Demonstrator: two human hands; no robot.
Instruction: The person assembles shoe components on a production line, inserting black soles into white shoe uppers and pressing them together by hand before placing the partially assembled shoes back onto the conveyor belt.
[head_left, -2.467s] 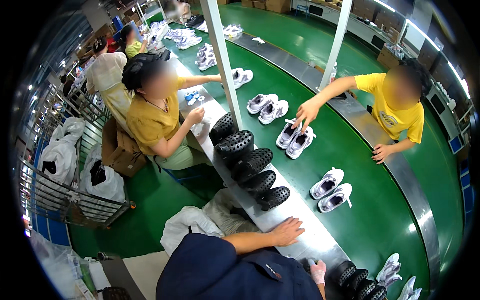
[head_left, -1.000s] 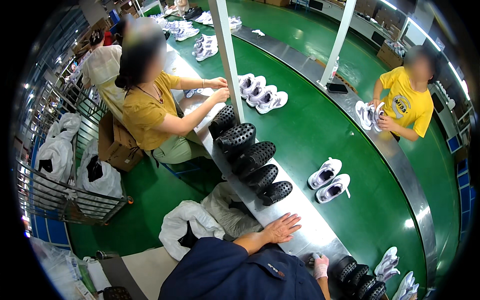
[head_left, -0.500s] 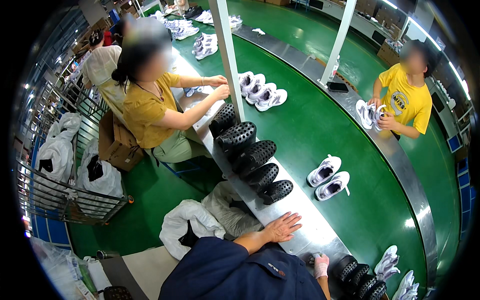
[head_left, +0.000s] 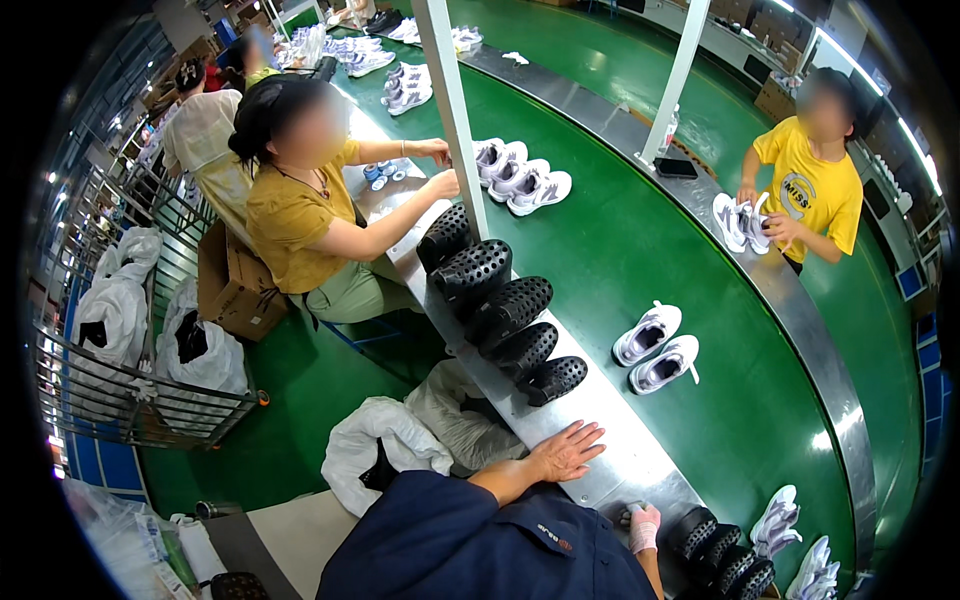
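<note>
My left hand point(head_left: 566, 453) lies flat on the metal ledge point(head_left: 625, 445), palm down with fingers spread, holding nothing. Farther right along the ledge is my right hand point(head_left: 643, 525), with a pale pinkish covering over its back. Its fingers are curled at the ledge; something greyish shows by the fingertips, too small to name. Beyond my left hand stands a row of black perforated shoe-shaped forms point(head_left: 508, 308). More black perforated forms point(head_left: 722, 552) sit just right of my right hand. A pair of white and grey sneakers point(head_left: 655, 350) rests on the green belt point(head_left: 590, 300) across the ledge.
A white post point(head_left: 452, 120) rises beside the forms. At the left sits a co-worker in a mustard top point(head_left: 290, 235), arms reaching to the post. Across the belt, a person in a yellow T-shirt point(head_left: 815, 190) handles sneakers. White sacks point(head_left: 385, 450) and a wire cart point(head_left: 150, 400) stand left.
The seated co-worker has shifted their head back and upright, uncovering small blue and white items on the ledge. My hands rest in the same places.
</note>
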